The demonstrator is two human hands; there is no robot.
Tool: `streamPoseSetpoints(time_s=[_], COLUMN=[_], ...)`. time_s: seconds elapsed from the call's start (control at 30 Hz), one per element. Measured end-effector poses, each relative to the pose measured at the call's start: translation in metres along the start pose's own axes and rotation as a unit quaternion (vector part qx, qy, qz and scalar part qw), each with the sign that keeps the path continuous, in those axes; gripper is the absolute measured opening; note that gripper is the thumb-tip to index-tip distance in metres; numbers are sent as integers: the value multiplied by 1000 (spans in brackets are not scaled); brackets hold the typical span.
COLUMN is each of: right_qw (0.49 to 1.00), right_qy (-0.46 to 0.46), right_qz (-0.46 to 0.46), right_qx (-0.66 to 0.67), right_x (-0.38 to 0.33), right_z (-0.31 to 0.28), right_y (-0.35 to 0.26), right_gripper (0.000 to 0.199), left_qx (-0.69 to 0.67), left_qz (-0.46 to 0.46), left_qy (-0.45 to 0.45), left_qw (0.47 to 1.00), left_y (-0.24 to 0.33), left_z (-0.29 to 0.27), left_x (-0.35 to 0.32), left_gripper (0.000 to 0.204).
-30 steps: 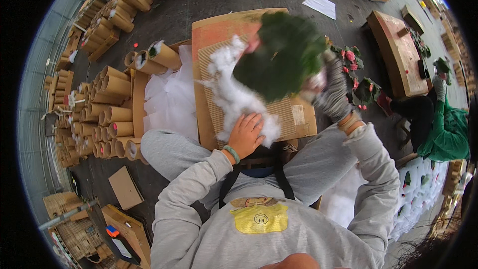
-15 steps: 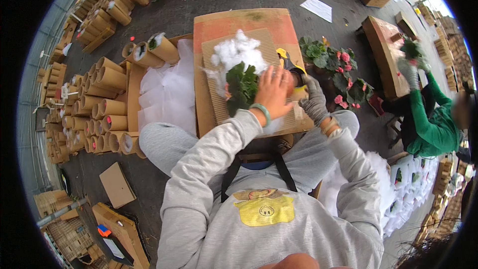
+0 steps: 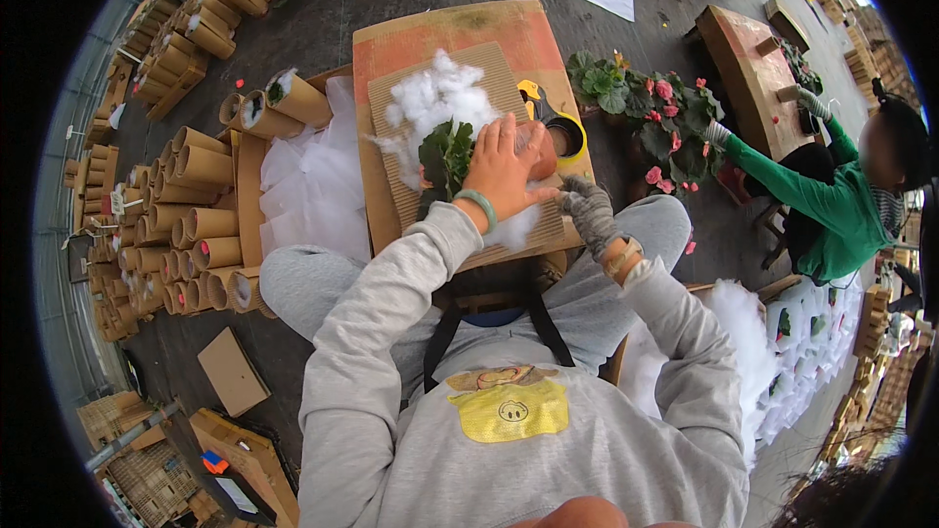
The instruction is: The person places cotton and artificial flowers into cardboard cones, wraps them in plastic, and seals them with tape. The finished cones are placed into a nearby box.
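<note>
A potted plant with green leaves (image 3: 447, 154) lies on its side over a corrugated cardboard sheet (image 3: 484, 57), its terracotta-coloured pot (image 3: 545, 156) turned right. My bare left hand (image 3: 504, 164), with a green bangle at the wrist, lies across pot and stems, fingers stretched out. White fluffy stuffing (image 3: 445, 88) is heaped beside the leaves, and some shows below my palm. My gloved right hand (image 3: 590, 217) is at the sheet's right edge, fingers bunched near my left thumb; what they hold is hidden. Just beyond the pot lies a yellow tape dispenser (image 3: 579, 145) with a dark roll.
The sheet rests on a cardboard box (image 3: 391, 39) before my knees. Brown cardboard tubes (image 3: 210, 225) and white sheeting (image 3: 318, 171) are at left. Pink-flowered plants (image 3: 670, 122) stand at right, near a co-worker in a green sleeve (image 3: 812, 191). White wrapped plants (image 3: 807, 342) are lower right.
My right hand has drawn away from the tape dispenser, down to the sheet's edge. My left hand's fingers have come closer together over the pot. The co-worker's arms have lowered and moved apart.
</note>
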State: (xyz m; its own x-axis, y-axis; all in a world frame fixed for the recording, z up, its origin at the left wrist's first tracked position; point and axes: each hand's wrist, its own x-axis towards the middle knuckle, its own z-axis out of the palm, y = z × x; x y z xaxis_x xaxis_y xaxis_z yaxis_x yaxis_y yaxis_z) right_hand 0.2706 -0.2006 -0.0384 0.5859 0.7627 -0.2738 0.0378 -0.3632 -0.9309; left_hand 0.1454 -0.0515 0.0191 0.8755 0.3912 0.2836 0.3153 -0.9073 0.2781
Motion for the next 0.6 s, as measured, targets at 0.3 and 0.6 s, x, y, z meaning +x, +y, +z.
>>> streamPoseSetpoints(time_s=[0.3,0.6], right_qw=[905,996], right_qy=[-60,-81], right_qz=[-187,-8], right_qx=[-378,-47], right_x=[91,109], right_z=[-11,-34], right_y=[16,-64], right_gripper=[40,54], left_qx=[7,-88], left_qz=[-31,-67], left_qy=[-180,-142], left_qw=[983,984], left_y=[-18,-37], left_z=[-15,-11], left_x=[24,24], left_gripper=[93,101])
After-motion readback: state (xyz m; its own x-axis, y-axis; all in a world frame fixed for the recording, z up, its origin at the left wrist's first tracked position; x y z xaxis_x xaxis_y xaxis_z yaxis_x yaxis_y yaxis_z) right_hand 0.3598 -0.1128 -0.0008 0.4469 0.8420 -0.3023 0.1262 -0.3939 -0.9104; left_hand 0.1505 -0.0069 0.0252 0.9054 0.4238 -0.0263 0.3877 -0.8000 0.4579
